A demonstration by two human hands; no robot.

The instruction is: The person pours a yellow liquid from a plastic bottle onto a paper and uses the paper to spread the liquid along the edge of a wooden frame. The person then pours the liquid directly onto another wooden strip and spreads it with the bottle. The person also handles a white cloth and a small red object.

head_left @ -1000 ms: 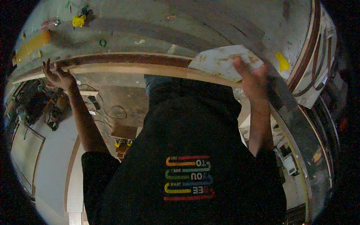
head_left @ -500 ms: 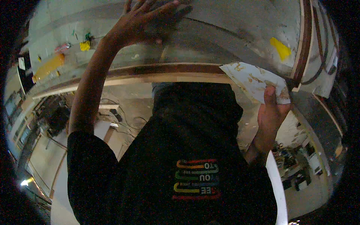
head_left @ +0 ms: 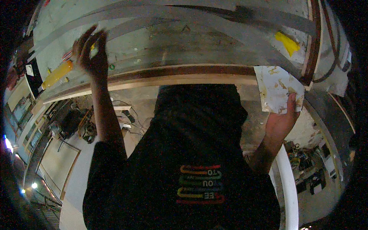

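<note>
My right hand (head_left: 281,119) is closed on a white flat piece with brown smears (head_left: 276,86), thumb on top, by the right end of the worktable's near edge. Over the table's left part, my left hand (head_left: 92,53) is open, slightly blurred, its fingers apart and curved with nothing seen in them. Close beside it lies a yellow-orange bottle (head_left: 57,74). A red-and-white item (head_left: 68,55) is partly hidden behind the fingers, as is a small yellow thing. Long grey strips (head_left: 145,27) run in curves across the tabletop.
A wooden rail (head_left: 180,73) borders the table's near side, and another wooden rail (head_left: 315,46) its right side. A yellow scrap (head_left: 287,44) lies at the table's right. A green ring (head_left: 112,66) sits near the front rail. Clutter and cables (head_left: 86,126) are on the floor at left.
My left hand has moved left and nearer, from the middle of the strips to beside the bottle. My right hand has shifted slightly right and turned the white piece.
</note>
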